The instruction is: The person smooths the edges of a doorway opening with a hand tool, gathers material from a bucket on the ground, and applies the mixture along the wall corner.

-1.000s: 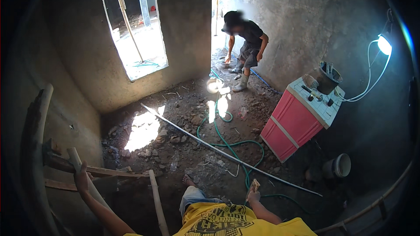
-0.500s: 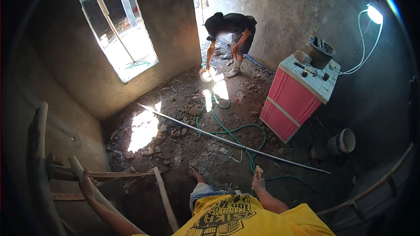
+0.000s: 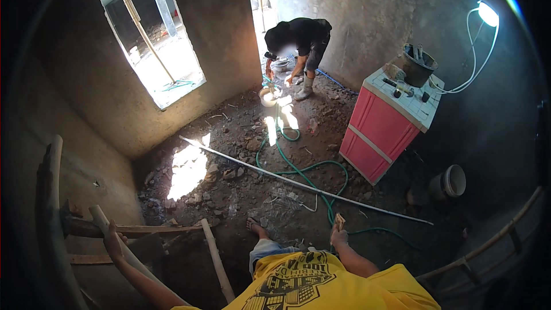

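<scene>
Tan piece [image 3: 339, 221]: near, right of centre, gripped in our right hand [image 3: 339, 237]. Pale pole [image 3: 133, 259]: near left, touched by our left hand [image 3: 113, 244]; closure, we cannot tell. Handling: brace lightly, grip firmly. Beyond: green hose [image 3: 330, 211].

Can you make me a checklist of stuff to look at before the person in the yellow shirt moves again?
1. Left hand on the pale wooden pole: ok.
2. Right hand holding the small tan object: ok.
3. Wooden pole's lower end set firmly: cannot tell, it runs out of the picture.
4. Ground free of trip hazards: not ok. Rubble, a green hose and a long white pipe lie there.
5. Co-worker out of arm's way: ok, bending over by a bucket near the doorway.
6. Light: ok, the wall lamp is lit.
</scene>
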Demonstrator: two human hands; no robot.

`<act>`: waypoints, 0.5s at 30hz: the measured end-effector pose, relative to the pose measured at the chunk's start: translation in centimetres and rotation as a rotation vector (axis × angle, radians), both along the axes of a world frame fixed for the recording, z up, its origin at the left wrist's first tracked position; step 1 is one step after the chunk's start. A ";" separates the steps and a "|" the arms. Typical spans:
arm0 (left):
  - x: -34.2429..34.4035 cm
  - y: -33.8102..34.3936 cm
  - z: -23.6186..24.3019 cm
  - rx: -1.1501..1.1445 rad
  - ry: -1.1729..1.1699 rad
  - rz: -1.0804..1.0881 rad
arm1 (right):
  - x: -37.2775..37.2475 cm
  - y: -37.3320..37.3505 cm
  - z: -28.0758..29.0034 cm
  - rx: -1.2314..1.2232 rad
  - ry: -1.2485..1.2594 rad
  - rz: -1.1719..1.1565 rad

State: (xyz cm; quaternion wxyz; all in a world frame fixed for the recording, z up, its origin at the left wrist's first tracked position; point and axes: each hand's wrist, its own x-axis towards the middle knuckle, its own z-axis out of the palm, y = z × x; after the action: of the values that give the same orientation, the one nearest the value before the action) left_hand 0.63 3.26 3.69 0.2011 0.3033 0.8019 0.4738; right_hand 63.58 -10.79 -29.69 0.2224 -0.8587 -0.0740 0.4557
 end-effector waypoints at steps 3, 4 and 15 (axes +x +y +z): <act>0.1 0.0 0.2 -0.028 0.002 -0.013 | 0.4 -0.1 -2.7 0.007 -0.052 -0.010; 0.1 0.0 0.1 -0.022 0.005 -0.006 | 0.5 -0.2 -3.3 -0.008 -0.046 -0.001; -1.3 0.0 -0.7 -0.063 -0.013 0.022 | -0.1 0.4 -0.6 -0.033 -0.050 0.000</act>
State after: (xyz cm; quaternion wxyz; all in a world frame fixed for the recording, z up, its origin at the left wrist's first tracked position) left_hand -0.63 3.29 3.03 0.2103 0.2849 0.8184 0.4525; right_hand 63.52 -10.42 -30.25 0.2064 -0.8733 -0.0720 0.4354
